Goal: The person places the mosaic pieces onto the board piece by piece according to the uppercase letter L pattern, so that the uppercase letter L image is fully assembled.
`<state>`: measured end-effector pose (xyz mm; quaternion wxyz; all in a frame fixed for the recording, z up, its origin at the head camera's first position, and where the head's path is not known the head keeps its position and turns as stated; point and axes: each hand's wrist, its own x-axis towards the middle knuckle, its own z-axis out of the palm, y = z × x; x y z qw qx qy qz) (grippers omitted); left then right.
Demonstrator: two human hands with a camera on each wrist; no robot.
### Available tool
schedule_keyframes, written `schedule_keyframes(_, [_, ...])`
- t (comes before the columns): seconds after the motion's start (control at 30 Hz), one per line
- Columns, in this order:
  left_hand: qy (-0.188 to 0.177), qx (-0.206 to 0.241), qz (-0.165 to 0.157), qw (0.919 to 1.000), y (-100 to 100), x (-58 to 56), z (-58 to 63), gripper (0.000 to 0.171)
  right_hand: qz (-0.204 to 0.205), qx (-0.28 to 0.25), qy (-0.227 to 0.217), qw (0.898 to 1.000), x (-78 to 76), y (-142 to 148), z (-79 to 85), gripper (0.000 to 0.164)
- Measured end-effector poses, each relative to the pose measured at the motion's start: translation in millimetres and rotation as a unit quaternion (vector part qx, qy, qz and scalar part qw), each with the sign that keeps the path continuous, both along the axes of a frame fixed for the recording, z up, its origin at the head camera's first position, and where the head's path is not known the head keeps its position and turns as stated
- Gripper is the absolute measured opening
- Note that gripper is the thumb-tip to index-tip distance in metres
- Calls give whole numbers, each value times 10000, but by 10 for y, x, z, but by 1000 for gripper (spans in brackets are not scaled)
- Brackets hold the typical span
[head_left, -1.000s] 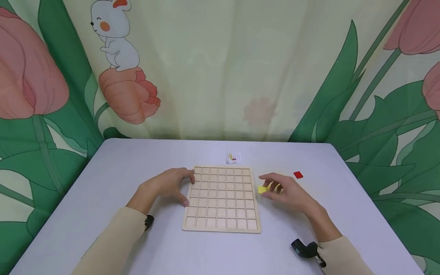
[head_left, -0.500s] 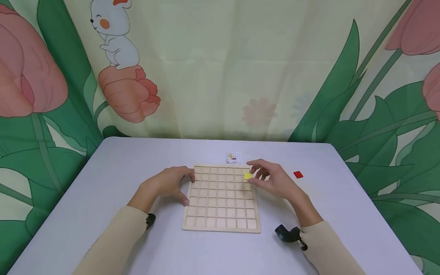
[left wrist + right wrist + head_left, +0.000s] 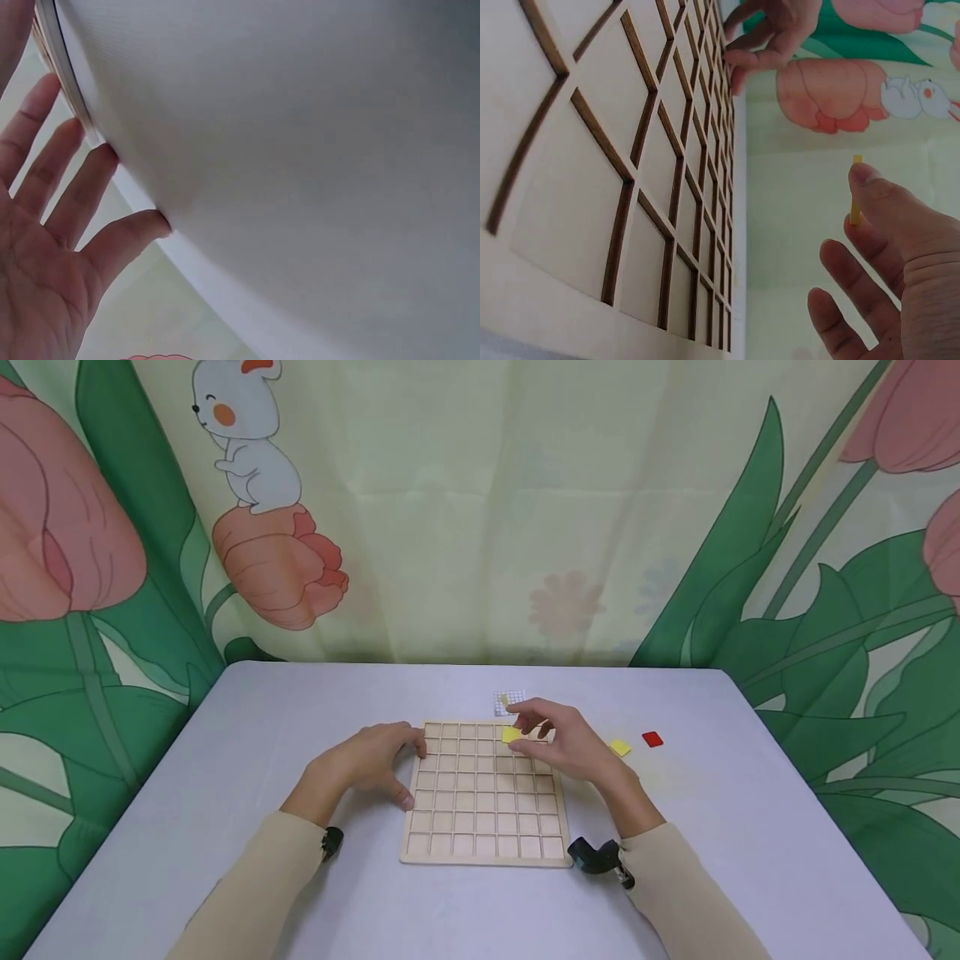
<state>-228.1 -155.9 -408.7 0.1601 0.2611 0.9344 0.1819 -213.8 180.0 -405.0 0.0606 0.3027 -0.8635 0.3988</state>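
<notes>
A wooden grid board [image 3: 463, 843] with square recesses lies in the middle of the table. My left hand [image 3: 372, 762] rests at its left edge, fingers spread; the left wrist view shows the fingertips [image 3: 103, 152] along the board's side. Between thumb and index finger, my right hand [image 3: 564, 739] pinches a yellow square tile [image 3: 511, 735] over the board's far rows. Seen edge-on in the right wrist view, the thin tile [image 3: 856, 189] is held above the grid, and the other fingers hang loosely curled.
Right of the board lie another yellow tile [image 3: 620, 748] and a red tile [image 3: 652, 739]. A small printed grid card [image 3: 504, 702] sits beyond the board's far edge, partly covered by my right hand. A patterned curtain [image 3: 450, 527] stands behind the table.
My right hand has carried the yellow tile from right of the board leftward and away to above its far rows. The second yellow tile has come into view. The left hand stays put.
</notes>
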Motion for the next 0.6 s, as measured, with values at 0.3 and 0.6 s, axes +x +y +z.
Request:
schedule_keyframes(0.3, [22,1,40,10000,14,-47,-4,72,141,-85,-63,9998,-132,-102,26,46])
schedule_keyframes(0.6, [7,-135,108,9998,30,-42,-2,73,351,105,-279,9989,-217,-341,-51,46])
